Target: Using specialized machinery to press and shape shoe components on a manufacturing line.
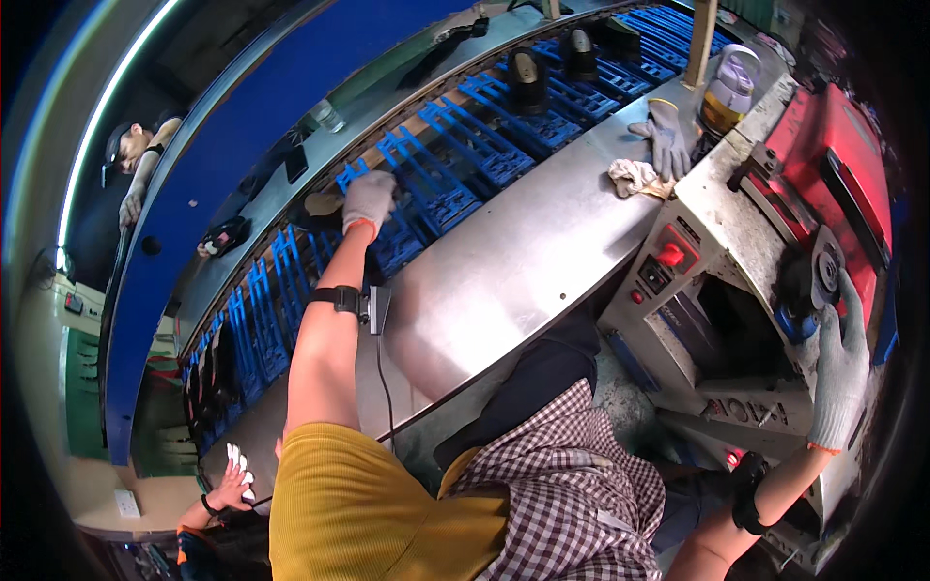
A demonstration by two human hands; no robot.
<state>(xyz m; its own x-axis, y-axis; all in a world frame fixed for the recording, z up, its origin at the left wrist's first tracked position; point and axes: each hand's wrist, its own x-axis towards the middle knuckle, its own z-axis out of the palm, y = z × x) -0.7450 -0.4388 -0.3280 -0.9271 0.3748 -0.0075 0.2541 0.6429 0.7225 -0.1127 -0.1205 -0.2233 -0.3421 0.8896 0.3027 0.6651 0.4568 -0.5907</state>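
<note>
The scene is evenly and fairly brightly lit. A long tube light (pixel 107 107) arcs along the upper left rim, and the steel tabletop (pixel 504 261) throws back soft glare. Fisheye distortion bends straight edges strongly; corners fall into black vignette. Rim detail is soft, slightly blurred; the centre is sharp.

A dark shoe with a tan insole (pixel 320 206) lies on its side across the blue slatted plastic conveyor racks (pixel 441 184), under the gloved left hand (pixel 369 200), while the gloved right hand (pixel 841 360) rests against the grey metal grinding machine (pixel 765 232) beside its round wheel (pixel 825 268)
</note>
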